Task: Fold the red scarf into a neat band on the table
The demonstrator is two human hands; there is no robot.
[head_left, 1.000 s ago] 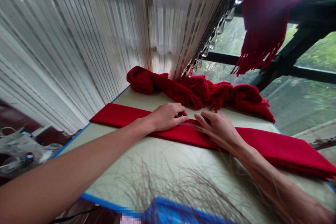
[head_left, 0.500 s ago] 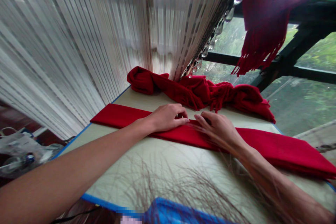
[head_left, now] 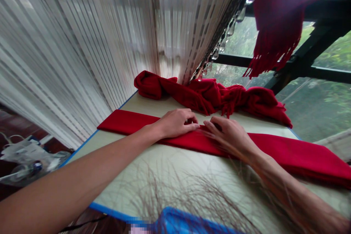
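A long red scarf [head_left: 287,153] lies folded flat in a band across the pale table [head_left: 170,168]. My left hand [head_left: 175,122] rests on its middle with the fingers curled and pressed down on the cloth. My right hand [head_left: 229,133] lies on the scarf right beside it, fingers bent, fingertips pinching the far edge. The two hands almost touch.
A crumpled red scarf [head_left: 214,97] is heaped along the far edge of the table. Another fringed red scarf [head_left: 276,25] hangs at the upper right before a window. A white string curtain [head_left: 109,36] hangs behind. Clear plastic bags [head_left: 24,161] lie low at the left.
Both hands stay in place on the scarf. Only the camera view has shifted slightly.
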